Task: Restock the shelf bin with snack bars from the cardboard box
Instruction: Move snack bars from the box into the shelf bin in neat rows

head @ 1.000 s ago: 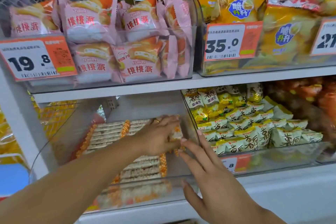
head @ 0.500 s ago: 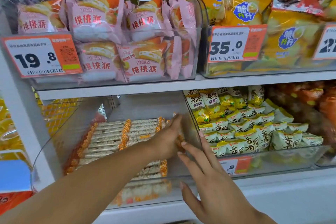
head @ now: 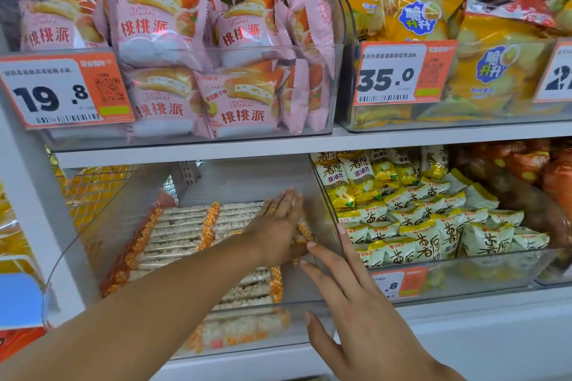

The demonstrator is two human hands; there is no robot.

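A: Where are the snack bars point(head: 185, 230) in relation to the hands?

B: In the clear shelf bin point(head: 312, 332) on the lower shelf, laid in rows with their long axes running side to side — orange wrapper ends mark each row's edges. The left hand point(head: 280, 227) is inside the bin, resting on the bars at the right end of the back row, fingers straight and flat, pointing toward the back.

A: Holding one?

B: It looks like pressing, not gripping; what sits under the palm is hidden.

A: And the right hand point(head: 356, 303)?

B: Outside the bin, in front of its right front corner, fingers spread wide and holding nothing. Fingertips point(head: 310, 245) come close to the bars beside the left hand (contact I cannot tell).

A: So the left is nearer?

B: Yes — the bars lie directly beneath it and stretch away to its left. I'd judge the rows are being squared up. The cardboard box is out of view.
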